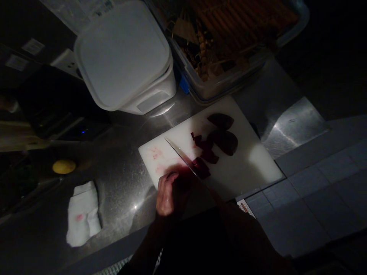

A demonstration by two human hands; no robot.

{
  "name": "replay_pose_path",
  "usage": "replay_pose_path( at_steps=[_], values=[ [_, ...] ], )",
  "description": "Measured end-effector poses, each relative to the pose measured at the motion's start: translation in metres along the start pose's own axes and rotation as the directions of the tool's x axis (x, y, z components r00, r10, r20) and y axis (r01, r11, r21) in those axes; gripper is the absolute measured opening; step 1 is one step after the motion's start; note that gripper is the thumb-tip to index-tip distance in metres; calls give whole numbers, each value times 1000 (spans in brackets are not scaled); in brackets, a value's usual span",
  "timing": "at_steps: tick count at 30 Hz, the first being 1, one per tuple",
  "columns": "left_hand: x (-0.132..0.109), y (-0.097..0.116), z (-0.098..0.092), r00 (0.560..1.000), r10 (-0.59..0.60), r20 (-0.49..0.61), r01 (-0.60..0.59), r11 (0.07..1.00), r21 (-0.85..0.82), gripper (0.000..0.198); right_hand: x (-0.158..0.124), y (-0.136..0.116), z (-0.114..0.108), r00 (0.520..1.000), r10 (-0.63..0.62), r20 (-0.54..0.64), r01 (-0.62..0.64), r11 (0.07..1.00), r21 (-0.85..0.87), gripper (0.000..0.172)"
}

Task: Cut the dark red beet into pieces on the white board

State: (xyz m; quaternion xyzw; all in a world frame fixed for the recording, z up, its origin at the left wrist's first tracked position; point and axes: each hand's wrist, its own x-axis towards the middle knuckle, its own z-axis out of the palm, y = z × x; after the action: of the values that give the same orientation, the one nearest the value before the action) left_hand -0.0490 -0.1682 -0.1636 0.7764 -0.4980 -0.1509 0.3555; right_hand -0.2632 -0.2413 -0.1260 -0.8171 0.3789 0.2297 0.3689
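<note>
Left hand (169, 196) nearest, fingers (168, 182) curled, clenched on nothing visible, braced at board (243, 172) edge, apparently steadying it. Right hand shadowed; grip on knife (180, 154) cannot tell. One knife, blade angled toward beet chunks (202, 168): about four small, beside two large beet halves (220, 121), all on board, kept off steel counter (126, 179).

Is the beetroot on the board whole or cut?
Cut: separate dark red chunks and larger pieces lie on the white cutting board.

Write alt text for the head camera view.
A left hand rests at the edge of a white cutting board beside a kitchen knife and dark red beet pieces. A pink-stained white cloth lies on the steel counter.
</note>
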Motion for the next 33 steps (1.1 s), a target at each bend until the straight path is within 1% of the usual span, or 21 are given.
replay_pose_path(
  at_steps=[1, 3, 6, 7, 8, 10, 12, 13, 16, 18, 22, 25, 29, 32, 33],
  values=[
    [-1, -2, 6, 999, 42, -16, -42, 999, 21, 45, -2, 0, 0, 1000, 0, -1, 0, 1000, -4, 90],
    [-2, -4, 13, 997, 69, -34, -68, 997, 24, 49, -6, 2, 2, 1000, -3, -2, 3, 1000, -13, 91],
    [-6, -4, 13, 994, 70, -85, -64, 996, 69, 62, -11, 5, 6, 1000, -14, -4, 14, 1000, -27, 93],
    [-7, -4, 11, 990, 90, -107, -80, 992, 100, 62, -12, 6, 7, 1000, -17, -4, 17, 999, -33, 94],
    [-8, -5, 9, 984, 124, -129, -107, 985, 133, 58, -13, 7, 8, 1000, -22, -3, 22, 999, -38, 95],
    [-9, -6, 6, 969, 214, -122, -192, 967, 169, 41, -14, 9, 9, 999, -39, 1, 39, 998, -47, 97],
    [-8, -7, 6, 953, 282, -110, -264, 952, 152, 24, -14, 11, 9, 998, -57, 2, 57, 997, -54, 97],
    [-7, -7, 7, 948, 297, -114, -282, 950, 137, 19, -13, 12, 9, 998, -63, 2, 63, 996, -58, 96],
    [-4, -6, 13, 943, 309, -128, -293, 948, 128, 14, -12, 15, 8, 998, -69, 3, 69, 995, -76, 97],
    [-2, -7, 15, 941, 324, -98, -311, 941, 133, 12, -11, 15, 8, 997, -73, 9, 73, 993, -87, 100],
    [-3, -12, 14, 945, 322, -63, -317, 945, 79, 10, -11, 15, 12, 995, -92, 24, 94, 991, -97, 101],
    [-3, -14, 13, 942, 331, -48, -326, 942, 84, 8, -9, 14, 14, 995, -93, 27, 96, 991, -99, 100],
    [-1, -14, 12, 947, 320, -34, -314, 943, 113, 8, -11, 14, 15, 994, -102, 31, 104, 990, -92, 101],
    [-2, -17, 13, 943, 333, -23, -328, 935, 133, 13, -17, 12, 13, 993, -111, 28, 113, 990, -84, 102],
    [-4, -19, 13, 947, 320, -10, -316, 940, 126, 14, -19, 10, 11, 993, -115, 26, 117, 990, -80, 101]
  ],
)
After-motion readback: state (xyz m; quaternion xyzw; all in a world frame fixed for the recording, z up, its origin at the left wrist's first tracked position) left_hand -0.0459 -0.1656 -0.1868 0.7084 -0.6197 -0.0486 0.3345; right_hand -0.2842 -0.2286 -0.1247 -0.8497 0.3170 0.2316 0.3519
